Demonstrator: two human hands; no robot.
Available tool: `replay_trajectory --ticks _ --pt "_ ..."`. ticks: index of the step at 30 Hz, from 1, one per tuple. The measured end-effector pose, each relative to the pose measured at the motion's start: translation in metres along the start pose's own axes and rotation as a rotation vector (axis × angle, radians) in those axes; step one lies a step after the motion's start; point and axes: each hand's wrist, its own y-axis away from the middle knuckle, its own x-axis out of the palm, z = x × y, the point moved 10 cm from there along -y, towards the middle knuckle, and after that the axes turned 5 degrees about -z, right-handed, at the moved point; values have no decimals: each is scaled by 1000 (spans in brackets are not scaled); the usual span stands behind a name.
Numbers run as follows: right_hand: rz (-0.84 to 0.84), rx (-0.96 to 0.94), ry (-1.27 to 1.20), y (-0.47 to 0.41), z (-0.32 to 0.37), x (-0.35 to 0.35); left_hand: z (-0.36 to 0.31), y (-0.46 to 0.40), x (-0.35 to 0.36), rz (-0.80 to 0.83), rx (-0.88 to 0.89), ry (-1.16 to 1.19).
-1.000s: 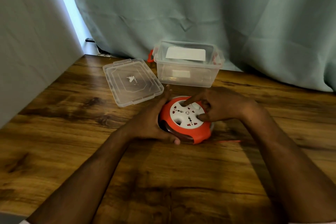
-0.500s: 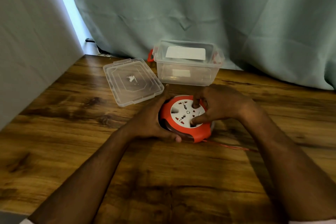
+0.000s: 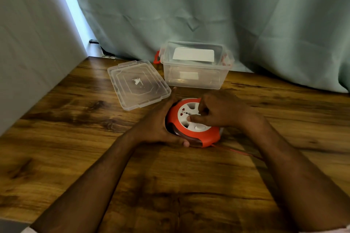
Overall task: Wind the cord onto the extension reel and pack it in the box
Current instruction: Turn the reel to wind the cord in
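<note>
Bare forearms, pale sleeve point(image 3: 345, 230) edges

No text or label can be read.

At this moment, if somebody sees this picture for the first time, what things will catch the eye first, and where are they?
The bright orange and white extension reel stands out in the middle of the wooden table, with the left hand gripping its side and the right hand pressing fingers into its white face. Behind it stands an open clear box by the curtain, its lid lying flat to the left.
</note>
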Motion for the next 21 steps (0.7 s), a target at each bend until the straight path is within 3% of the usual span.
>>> replay_trajectory --ticks 6,14,21 --pt "52 59 -162 9 -26 -12 0 -1 0 8 -6 -34" --pt "165 50 -120 7 -29 8 -1 -1 1 35 13 -70" --pt "126 109 -50 9 -33 4 0 -1 0 13 15 -63"
